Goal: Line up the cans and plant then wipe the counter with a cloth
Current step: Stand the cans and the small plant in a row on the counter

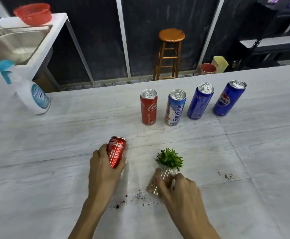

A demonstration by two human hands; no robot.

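1. Nearest the camera, dark crumbs (137,198) lie scattered on the white wood-grain desk (37,187) at about 6 o'clock, between the two forearms.
2. The left hand (104,169), at roughly 7 o'clock of the desk's middle, has its fingers (100,153) wrapped around a red can (116,151), which tilts with its top pointing toward 12 o'clock.
3. The right hand (180,188), at about 5 o'clock, has its fingers curled around the clear pot of a small plant (169,158); the pot is tilted, with brown filling visible through it and the green leaves pointing toward 12 o'clock. This hand is motion-blurred.
4. A second, smaller patch of crumbs (226,175) sits at 3 o'clock of the plant, well apart from it.
5. Farther back, four cans stand upright in a row from 12 toward 2 o'clock: a red cola can (148,107), a Revive can (175,108), a blue can (200,101) and a Pepsi can (229,99), each near the next but not touching.
6. At 10 o'clock a white spray bottle (32,95) with a blue trigger stands on the desk.
7. Beyond the desk's far edge are a wooden stool (171,49), a sink (18,40) and a red basket (33,13).
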